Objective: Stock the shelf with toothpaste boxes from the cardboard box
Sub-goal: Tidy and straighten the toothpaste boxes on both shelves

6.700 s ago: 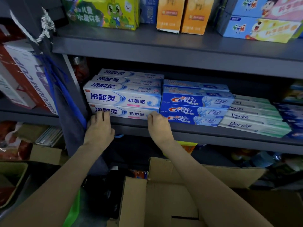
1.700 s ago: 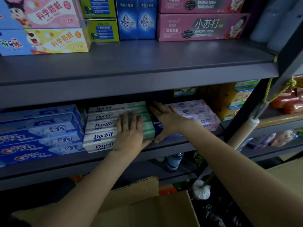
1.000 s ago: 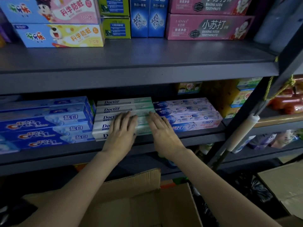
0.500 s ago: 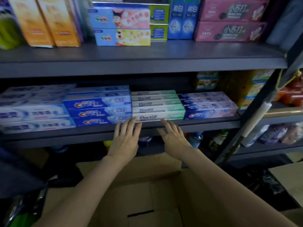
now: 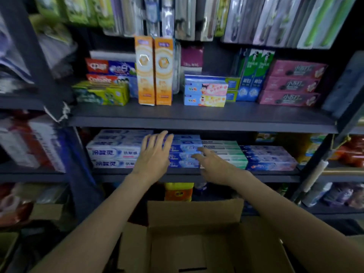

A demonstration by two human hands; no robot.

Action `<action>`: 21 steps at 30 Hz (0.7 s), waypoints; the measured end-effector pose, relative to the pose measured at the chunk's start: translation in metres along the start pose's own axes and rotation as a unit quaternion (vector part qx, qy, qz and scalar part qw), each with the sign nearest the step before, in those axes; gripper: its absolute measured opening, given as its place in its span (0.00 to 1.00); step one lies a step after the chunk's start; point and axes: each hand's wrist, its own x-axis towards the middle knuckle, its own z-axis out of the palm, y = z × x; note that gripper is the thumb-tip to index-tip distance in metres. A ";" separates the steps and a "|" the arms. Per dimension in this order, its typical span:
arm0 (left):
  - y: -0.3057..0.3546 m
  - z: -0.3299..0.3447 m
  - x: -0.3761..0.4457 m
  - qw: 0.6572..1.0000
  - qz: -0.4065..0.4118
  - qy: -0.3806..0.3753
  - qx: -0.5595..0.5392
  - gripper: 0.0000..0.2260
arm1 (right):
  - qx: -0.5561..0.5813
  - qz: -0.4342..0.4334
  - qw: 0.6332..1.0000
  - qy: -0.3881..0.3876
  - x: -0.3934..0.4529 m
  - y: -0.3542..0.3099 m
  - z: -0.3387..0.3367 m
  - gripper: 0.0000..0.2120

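Both my left hand [image 5: 152, 154] and right hand [image 5: 213, 164] lie flat-fingered, holding nothing, against the stacked blue toothpaste boxes [image 5: 184, 151] at twelve o'clock; I should press evenly to square them flush.

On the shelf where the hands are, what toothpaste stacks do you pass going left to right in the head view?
White and blue boxes → left hand → blue Crest boxes → right hand → green and white Doctor boxes → blue and pale boxes → yellow boxes.
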 end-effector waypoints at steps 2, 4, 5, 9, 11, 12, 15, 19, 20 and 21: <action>-0.020 -0.029 -0.001 1.000 -0.014 0.017 0.006 0.32 | 0.011 -0.013 1.000 0.002 0.002 -0.017 -0.029 0.27; -0.037 -0.054 -0.003 0.999 -0.034 0.022 -0.009 0.29 | 0.018 -0.027 0.999 0.004 0.006 -0.033 -0.054 0.26; -0.047 -0.061 -0.002 0.999 -0.049 0.019 -0.007 0.28 | 0.016 -0.035 0.999 0.007 0.009 -0.041 -0.065 0.26; -0.087 -0.085 0.001 0.995 -0.092 0.022 0.008 0.28 | 0.001 -0.054 0.998 0.011 0.032 -0.067 -0.102 0.25; -0.109 -0.089 0.005 0.993 -0.114 0.038 0.017 0.28 | -0.006 -0.067 0.998 0.018 0.054 -0.078 -0.114 0.24; -0.120 -0.089 0.006 0.991 -0.128 0.045 0.019 0.28 | -0.008 -0.074 0.997 0.019 0.067 -0.084 -0.118 0.23; -0.152 -0.086 0.020 0.986 -0.159 0.038 0.018 0.28 | -0.012 -0.103 0.995 0.009 0.106 -0.102 -0.129 0.22; -0.188 -0.074 0.050 0.984 -0.167 0.059 0.013 0.29 | -0.003 -0.151 0.988 0.046 0.159 -0.123 -0.149 0.23; -0.194 -0.070 0.055 0.984 -0.168 0.063 0.020 0.30 | 0.003 -0.162 0.986 0.051 0.172 -0.127 -0.153 0.24; -0.200 -0.064 0.059 0.985 -0.158 0.068 0.025 0.31 | 0.006 -0.167 0.985 0.050 0.184 -0.132 -0.155 0.25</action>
